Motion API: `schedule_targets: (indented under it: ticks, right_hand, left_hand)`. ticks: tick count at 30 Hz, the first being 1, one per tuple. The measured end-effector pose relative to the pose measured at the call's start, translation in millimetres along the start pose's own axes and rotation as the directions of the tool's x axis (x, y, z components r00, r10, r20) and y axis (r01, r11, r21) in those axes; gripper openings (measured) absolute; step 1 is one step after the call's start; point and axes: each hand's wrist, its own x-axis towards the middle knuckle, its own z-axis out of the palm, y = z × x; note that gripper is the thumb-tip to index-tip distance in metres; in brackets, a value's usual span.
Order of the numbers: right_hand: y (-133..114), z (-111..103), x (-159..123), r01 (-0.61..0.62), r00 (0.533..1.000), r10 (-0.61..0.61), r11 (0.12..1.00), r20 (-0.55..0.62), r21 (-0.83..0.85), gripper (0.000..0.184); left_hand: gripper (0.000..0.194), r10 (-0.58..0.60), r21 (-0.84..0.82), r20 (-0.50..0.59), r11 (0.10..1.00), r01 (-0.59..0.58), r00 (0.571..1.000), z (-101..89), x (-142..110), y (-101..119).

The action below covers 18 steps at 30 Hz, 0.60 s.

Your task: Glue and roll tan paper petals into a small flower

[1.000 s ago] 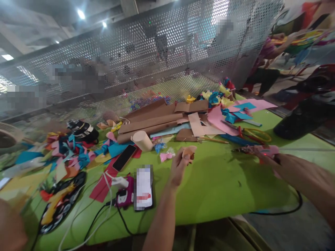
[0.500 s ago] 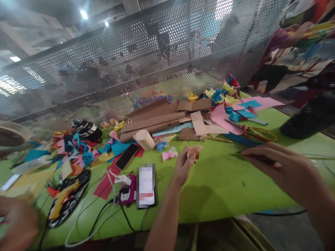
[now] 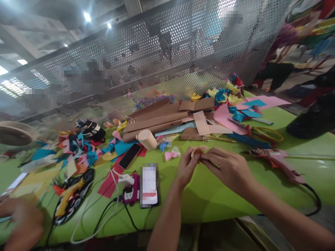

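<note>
My left hand pinches a small curled piece of peach-coloured paper above the green table. On the paper's right side, my right hand has its fingertips closed together at the edge, seemingly gripping it too. A pink glue gun lies on its side to the right of my right hand, its nozzle pointing left and its black cord running off the front edge. Left of my left hand lies a small pink piece in clear plastic.
Brown paper sheets, scissors and a peach paper roll lie farther back. Two phones, a purple power adapter and loose cables are to the left. Another person's hand is at the far left, beside a yellow glue gun.
My right hand has moved left from above the glue gun to the peach paper, uncovering the glue gun. My left hand keeps its pinch. The view has shifted slightly.
</note>
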Motion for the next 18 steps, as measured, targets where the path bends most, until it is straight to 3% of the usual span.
schedule_targets:
  ticks: [4,12,18]
  right_hand:
    - [-1.9,2.1,-0.5,-0.023,1.000,0.023,1.000,-0.003,-0.007,0.023]
    - [-0.3,3.4,-2.0,-0.054,0.996,0.056,0.998,-0.072,0.027,0.026]
    - [-1.1,5.7,-1.1,-0.056,0.989,0.060,0.998,-0.135,0.035,0.024]
  left_hand:
    - [0.053,0.000,-0.015,-0.002,1.000,0.000,1.000,0.6,-1.0,2.0]
    - [0.061,-0.118,-0.064,-0.020,0.991,0.117,0.993,1.8,0.4,-1.9]
    - [0.057,-0.084,-0.053,-0.041,0.995,0.082,0.996,3.0,1.8,-4.6]
